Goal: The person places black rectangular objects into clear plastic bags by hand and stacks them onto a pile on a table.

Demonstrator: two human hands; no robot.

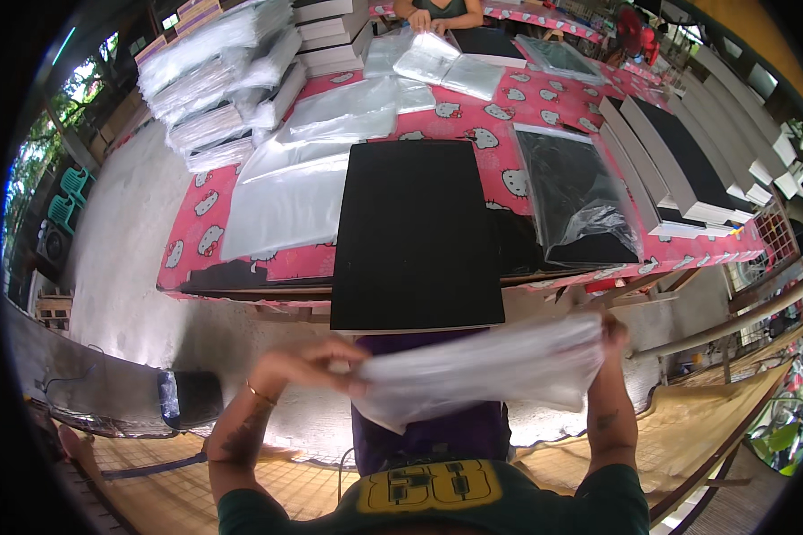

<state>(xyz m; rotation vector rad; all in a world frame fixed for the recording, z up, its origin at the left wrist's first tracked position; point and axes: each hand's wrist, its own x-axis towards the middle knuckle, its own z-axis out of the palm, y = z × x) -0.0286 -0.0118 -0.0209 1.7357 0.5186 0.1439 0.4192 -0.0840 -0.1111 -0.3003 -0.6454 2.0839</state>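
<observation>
Close to my body, a clear plastic bag (482, 367) is stretched between my hands, blurred by motion. My left hand (317, 364) pinches its left end, while my right hand (613, 333) is closed on the upper right corner. Just beyond the bag, a large black-covered block (418, 236), like a thick book, lies flat and juts over the table's near edge. To its right, another black block (575, 192) sits inside a clear bag. Loose clear bags (290, 201) are spread on the left of the block.
A pink cartoon-print cloth covers the table (210, 209). Tall stacks of plastic-wrapped blocks (214, 85) stand at the far left, and thick black-and-white blocks (687, 160) line the right. Across the table, another person's hands (433, 20) handle clear bags. Green chairs (70, 201) stand far left.
</observation>
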